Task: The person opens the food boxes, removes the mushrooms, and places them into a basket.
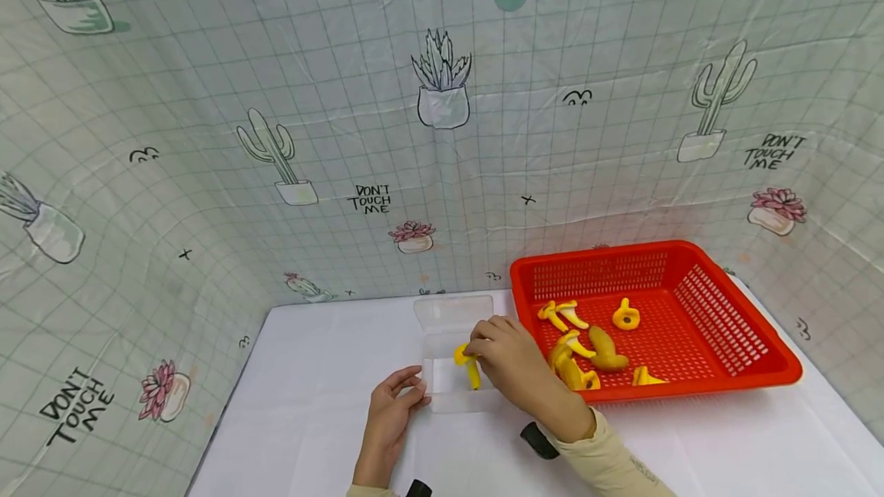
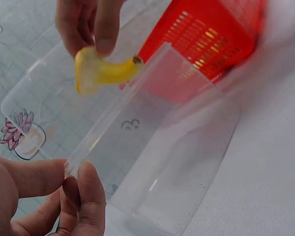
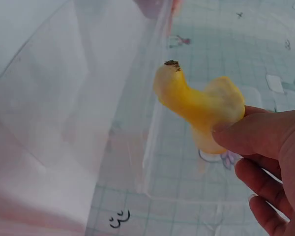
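My right hand [image 1: 509,363] pinches a yellow chanterelle-like mushroom [image 1: 473,372] by its cap, between thumb and fingers. In the head view its stem points down over a clear plastic box [image 1: 452,403], whose lid [image 1: 452,313] lies folded back toward the wall. The right wrist view shows the mushroom [image 3: 187,105] with a dark cut end on its stem. My left hand [image 1: 392,414] is at the box's left side. In the left wrist view, the thumb and fingers of that hand [image 2: 83,196] pinch the rim of the clear box [image 2: 172,152].
Right of the box stands a red perforated basket [image 1: 711,340]. Inside it are several yellow mushrooms [image 1: 626,316] and a brownish-yellow lumpy piece [image 1: 606,350]. A white cloth [image 1: 304,390] covers the table. Behind hangs a grid-patterned curtain [image 1: 483,175] with plant drawings.
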